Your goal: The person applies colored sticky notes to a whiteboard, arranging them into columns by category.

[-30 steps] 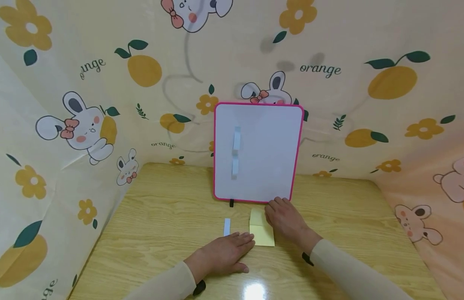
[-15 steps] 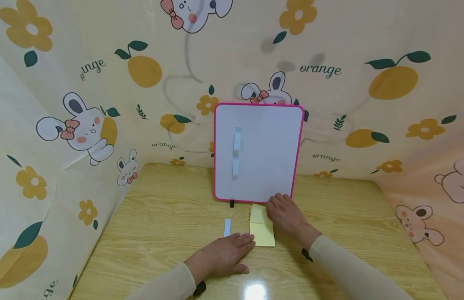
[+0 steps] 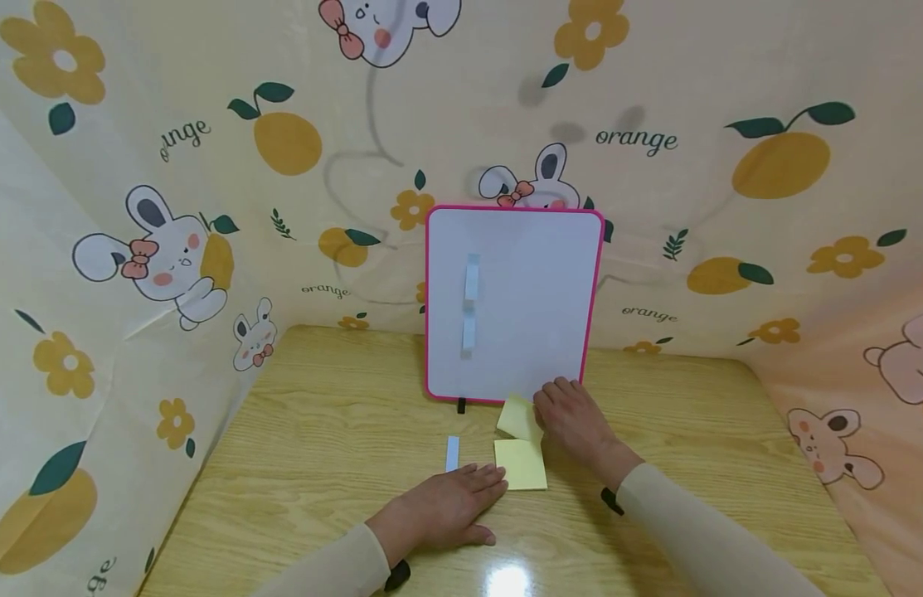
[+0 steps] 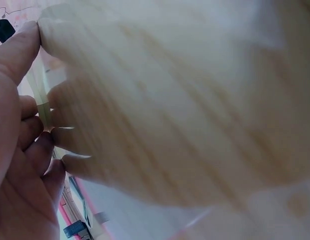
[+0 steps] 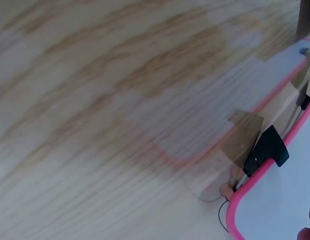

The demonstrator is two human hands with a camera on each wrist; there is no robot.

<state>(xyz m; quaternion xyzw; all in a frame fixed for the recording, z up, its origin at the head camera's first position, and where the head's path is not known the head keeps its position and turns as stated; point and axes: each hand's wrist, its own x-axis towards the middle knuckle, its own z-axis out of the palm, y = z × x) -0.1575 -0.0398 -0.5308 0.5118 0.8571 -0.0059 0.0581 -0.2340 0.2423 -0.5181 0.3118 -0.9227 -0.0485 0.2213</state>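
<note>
My left hand [image 3: 446, 502] lies flat, its fingertips at the left edge of a yellow sticky note pad [image 3: 522, 471] on the table. Just beyond the pad, my right hand [image 3: 576, 424] pinches the right side of a single yellow sticky note [image 3: 516, 419]. That note is tilted, its upper corner overlapping the whiteboard's bottom edge in the head view. Its right side is hidden behind my fingers. A narrow light-blue paper strip [image 3: 452, 453] shows just past the left fingers. In the left wrist view, the left fingers [image 4: 42, 150] are extended against the wood tabletop.
A pink-framed whiteboard [image 3: 528, 307] stands at the back, with two pale blue strips, one upper [image 3: 472, 282] and one lower [image 3: 468, 333]. A black foot [image 5: 267, 150] holds its lower edge in the right wrist view. Patterned cloth [image 3: 282, 215] surrounds the wooden table [image 3: 334, 414].
The upper yellow note has come away from the pad, moving toward the whiteboard and tilting. My right hand has shifted slightly forward with it. The left hand stays in place.
</note>
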